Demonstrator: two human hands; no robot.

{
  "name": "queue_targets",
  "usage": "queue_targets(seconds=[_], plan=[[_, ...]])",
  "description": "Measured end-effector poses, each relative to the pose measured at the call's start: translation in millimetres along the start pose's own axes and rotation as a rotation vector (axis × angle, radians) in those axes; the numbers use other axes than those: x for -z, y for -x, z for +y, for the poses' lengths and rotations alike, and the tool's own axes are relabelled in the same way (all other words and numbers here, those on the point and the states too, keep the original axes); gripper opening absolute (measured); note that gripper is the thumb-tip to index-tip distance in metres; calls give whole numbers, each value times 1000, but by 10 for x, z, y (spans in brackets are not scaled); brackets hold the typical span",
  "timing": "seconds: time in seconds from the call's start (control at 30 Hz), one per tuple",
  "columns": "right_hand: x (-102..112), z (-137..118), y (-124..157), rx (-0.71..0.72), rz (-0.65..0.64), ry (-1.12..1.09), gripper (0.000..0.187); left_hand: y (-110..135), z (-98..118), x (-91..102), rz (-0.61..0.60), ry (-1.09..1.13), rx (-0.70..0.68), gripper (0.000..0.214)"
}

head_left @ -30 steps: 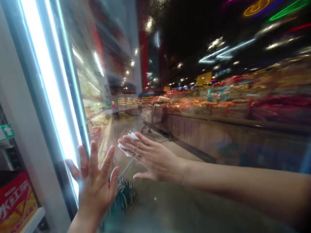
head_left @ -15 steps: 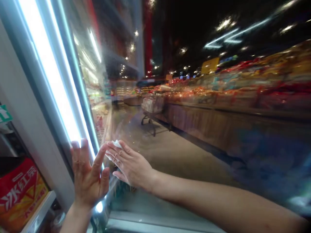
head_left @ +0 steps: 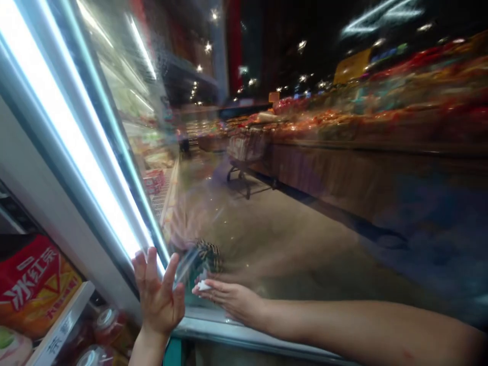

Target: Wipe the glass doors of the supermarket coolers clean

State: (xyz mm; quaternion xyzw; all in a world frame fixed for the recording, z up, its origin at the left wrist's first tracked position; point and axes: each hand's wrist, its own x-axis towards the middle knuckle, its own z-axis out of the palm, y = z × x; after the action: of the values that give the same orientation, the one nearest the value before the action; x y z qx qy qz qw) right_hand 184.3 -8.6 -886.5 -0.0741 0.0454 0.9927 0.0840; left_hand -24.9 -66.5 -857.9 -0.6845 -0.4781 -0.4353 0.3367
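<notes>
My left hand (head_left: 160, 300) rests with spread fingers against the edge of the glass door, at the lower end of the bright light strip (head_left: 76, 127). It holds nothing. To its right, my right hand (head_left: 240, 305) presses a small white tissue (head_left: 204, 285) to the lower part of the glass pane (head_left: 290, 264), just above the bottom door frame (head_left: 229, 330). The tissue lies under the fingertips and only part of it shows. A faint reflection of the hands and of a patterned garment appears in the glass.
At lower left stand a red and orange drink carton (head_left: 36, 284) and several capped bottles (head_left: 104, 325) by a shelf label strip (head_left: 63, 330). Through the glass appear a shopping cart (head_left: 247, 147), a long produce display (head_left: 343, 122) and a lit refrigerated shelf (head_left: 152, 178).
My right hand has slid down the glass with the tissue, toward the bottom frame. My left hand appears lower and further right, and the view has shifted, showing more bottles.
</notes>
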Motion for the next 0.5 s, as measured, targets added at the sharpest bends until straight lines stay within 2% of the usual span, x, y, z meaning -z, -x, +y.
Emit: queue_targets(seconds=[0.1,0.2,0.3,0.37,0.43,0.5], plan=[[154,-50,211,26,-80,-406,79,141,156,-147,-30,-37,-46,93],[289,-110,418,-90,-95,-841,74,282,351,-288,-64,-10,-57,96],[431,-158,623,-137,-6,-922,81,343,524,-393,-98,15,-54,96],[493,-183,762,-169,-44,-1007,80,321,614,-444,-108,12,-59,96],[504,-198,911,-315,-157,-1268,71,259,688,-489,-101,23,-82,95],[443,-190,1092,-561,-247,-1568,61,176,755,-530,-92,38,-112,95]])
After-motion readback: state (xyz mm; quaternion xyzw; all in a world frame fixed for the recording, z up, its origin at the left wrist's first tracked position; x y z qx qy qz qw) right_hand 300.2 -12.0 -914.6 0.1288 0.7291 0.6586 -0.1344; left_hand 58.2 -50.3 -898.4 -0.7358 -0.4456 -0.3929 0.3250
